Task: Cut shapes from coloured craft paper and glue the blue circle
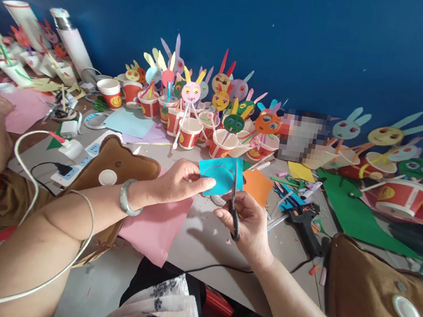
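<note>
Right hand (245,227) grips scissors (233,206), blades (235,178) pointing forward along the right side of the blue paper (220,178), which the left hand (183,181) pinches at its left; whether the blades meet is unclear.

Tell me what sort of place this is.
Probably a craft workspace, though whether home or workshop is unclear: rabbit-eared paper figures in cups crowd the table, a glue gun lies there, and the right hand holds scissors at blue paper.
</note>
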### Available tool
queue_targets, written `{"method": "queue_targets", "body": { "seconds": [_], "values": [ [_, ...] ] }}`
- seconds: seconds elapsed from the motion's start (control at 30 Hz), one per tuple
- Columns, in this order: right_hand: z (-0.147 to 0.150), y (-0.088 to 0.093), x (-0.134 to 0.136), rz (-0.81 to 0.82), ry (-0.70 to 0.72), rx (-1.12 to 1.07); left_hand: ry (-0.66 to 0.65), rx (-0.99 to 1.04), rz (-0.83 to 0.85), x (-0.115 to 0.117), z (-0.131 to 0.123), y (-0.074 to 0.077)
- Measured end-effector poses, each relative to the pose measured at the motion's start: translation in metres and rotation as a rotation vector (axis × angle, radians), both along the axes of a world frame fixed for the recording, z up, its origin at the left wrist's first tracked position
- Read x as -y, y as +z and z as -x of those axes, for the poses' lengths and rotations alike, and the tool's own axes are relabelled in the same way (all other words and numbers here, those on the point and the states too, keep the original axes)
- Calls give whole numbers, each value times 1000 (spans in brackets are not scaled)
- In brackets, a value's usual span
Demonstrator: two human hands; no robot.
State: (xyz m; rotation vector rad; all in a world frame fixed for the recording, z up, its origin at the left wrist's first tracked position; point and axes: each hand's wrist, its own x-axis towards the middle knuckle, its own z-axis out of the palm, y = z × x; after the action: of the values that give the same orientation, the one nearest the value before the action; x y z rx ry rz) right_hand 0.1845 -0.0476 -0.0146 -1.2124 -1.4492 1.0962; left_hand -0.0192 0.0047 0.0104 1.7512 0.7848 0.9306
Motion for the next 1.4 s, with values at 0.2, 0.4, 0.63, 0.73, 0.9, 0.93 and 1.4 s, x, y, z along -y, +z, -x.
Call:
{"method": "queue_targets", "body": {
  "seconds": [0.2,0.4,0.63,0.73,0.9,0.93,1.4],
  "values": [
    [0,-1,0,-17,-6,4,9,1,3,-1,0,-1],
    [0,-3,-1,-15,-4,-27,15,-2,-9,-1,0,-2],
    [-1,-4,0,-4,-5,-24,35,0,-32,-1,0,-1],
    [-1,-5,0,-4,-3,-16,39,7,-38,-1,0,0],
    [-1,-6,-1,-11,-3,-26,44,13,-49,-1,0,0],
    [-1,-6,-1,-16,-8,-27,43,15,-48,-1,0,0],
    [-2,-8,-1,-9,-6,-20,49,69,-42,-1,1,0]
  ]
}}
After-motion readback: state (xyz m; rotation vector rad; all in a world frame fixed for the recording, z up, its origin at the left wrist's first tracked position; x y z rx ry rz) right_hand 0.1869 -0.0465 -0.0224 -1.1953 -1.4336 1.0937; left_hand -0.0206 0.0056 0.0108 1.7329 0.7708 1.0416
